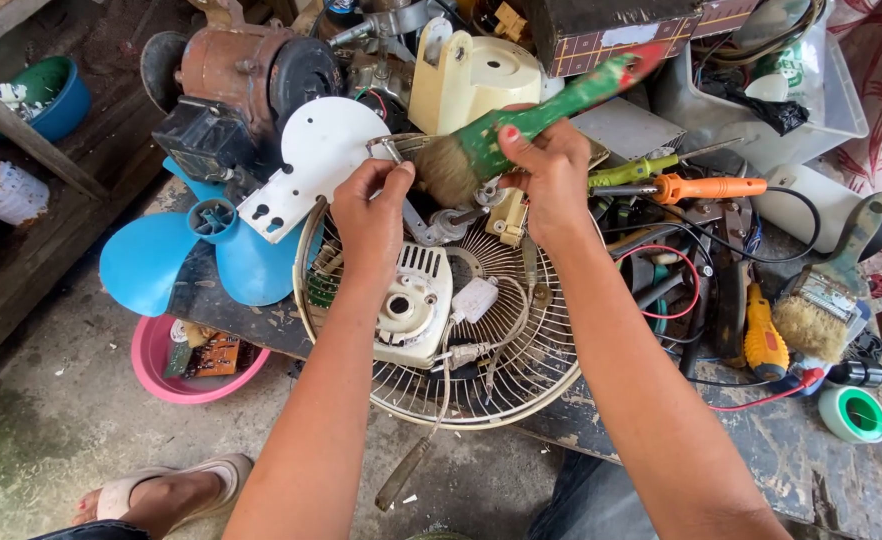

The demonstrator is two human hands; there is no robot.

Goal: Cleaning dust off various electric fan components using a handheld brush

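Right hand (pixel 551 170) clenched round the green-handled paintbrush with worn bristles (pixel 521 130), handle angled up to the far right, bristle end pressed against a small metal fan part (pixel 423 205) at scene centre. Left hand (pixel 371 215) pinching that same metal part from the left, fingertips closed on its upper edge. Both hands over the far rim of a round cream wire fan guard (pixel 521 375) lying flat on the dark, scuffed tabletop (pixel 811 460). Inside the guard: white plastic motor housing with a central hole (pixel 411 310), short white leads and a plug beside it. Left of the guard, blue three-blade plastic fan propeller (pixel 176 250), partly under a white round plastic plate (pixel 316 160). Far left of centre, rusty brown electric motor (pixel 236 65). Right of the hands, orange-handled soldering iron (pixel 711 187) and yellow-green screwdriver (pixel 636 172), lying just beside each other. Near right, second wide brush with pale bristles (pixel 821 305), yellow-handled tool (pixel 764 340), green roll of tape (pixel 854 413). On the floor, lower left, pink plastic bowl holding circuit boards (pixel 161 365); sandalled foot (pixel 161 495) nearer still.
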